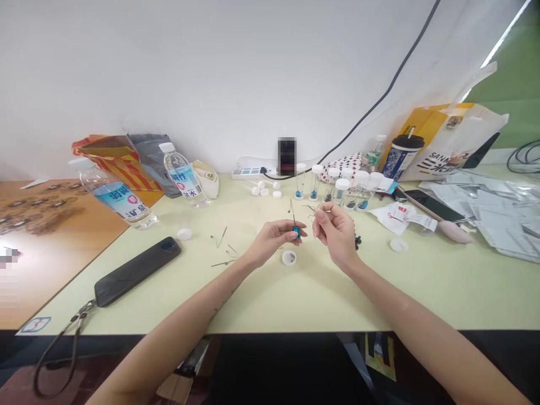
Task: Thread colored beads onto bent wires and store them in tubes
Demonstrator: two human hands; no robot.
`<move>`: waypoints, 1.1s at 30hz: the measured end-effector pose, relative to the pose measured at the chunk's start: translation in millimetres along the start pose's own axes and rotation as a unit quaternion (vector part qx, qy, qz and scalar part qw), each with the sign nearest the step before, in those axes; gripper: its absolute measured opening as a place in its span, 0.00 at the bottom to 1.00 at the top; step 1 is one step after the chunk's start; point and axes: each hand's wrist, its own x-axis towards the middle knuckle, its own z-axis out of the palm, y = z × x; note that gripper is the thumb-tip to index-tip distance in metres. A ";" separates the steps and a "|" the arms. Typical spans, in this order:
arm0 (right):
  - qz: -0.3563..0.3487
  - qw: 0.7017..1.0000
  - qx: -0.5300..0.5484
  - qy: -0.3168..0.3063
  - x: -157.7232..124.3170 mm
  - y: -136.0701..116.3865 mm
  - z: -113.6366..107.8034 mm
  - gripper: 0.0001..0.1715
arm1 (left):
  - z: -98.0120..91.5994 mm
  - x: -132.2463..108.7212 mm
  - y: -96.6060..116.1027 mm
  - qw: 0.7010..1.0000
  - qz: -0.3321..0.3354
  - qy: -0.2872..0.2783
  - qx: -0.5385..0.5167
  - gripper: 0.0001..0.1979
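Both forearms come in over the near edge of the tabletop point(295, 306) and meet at its middle. Left hand point(273, 236): thumb and forefinger are pressed together on a small blue bead point(296, 230), held just above the tabletop, with a dark stem standing up from it. Right hand point(336, 229): fingers are curled, and the fingertips pinch a thin metal pin point(311, 208) whose free end points toward the bead; the two hands are near each other but apart. A white cap point(289, 257) lies open side up just below the bead. Loose pins point(221, 239) lie to the left of the left hand. A black device point(137, 271) with a lanyard lies toward the near left corner. Two water bottles stand toward the far left corner: the larger bottle point(120, 198) and the smaller bottle point(183, 178) both carry blue-and-white labels in Chinese characters, too small to read with certainty. A white power strip point(252, 171) sits at the far edge. A row of white-capped vials point(340, 187) stands beyond the hands, several with blue contents. Toward the far right are a patterned cup point(400, 157) with a dark lid and a yellow-and-white bag point(449, 140) printed with Latin letters beginning "SAN"; the rest is not legible. A dark smartphone point(430, 206) lies flat nearby.
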 end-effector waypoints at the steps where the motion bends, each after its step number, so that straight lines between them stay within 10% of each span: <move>1: 0.001 1.000 0.002 0.000 -0.4 0.8 0.3 0.11 | -0.3 -1.1 0.3 1.000 0.007 0.004 -0.003 0.16; 33: 0.146 0.982 -0.058 -0.106 -23.4 36.5 -27.1 0.10 | 5.2 -5.6 1.4 0.988 -0.103 0.105 -0.053 0.12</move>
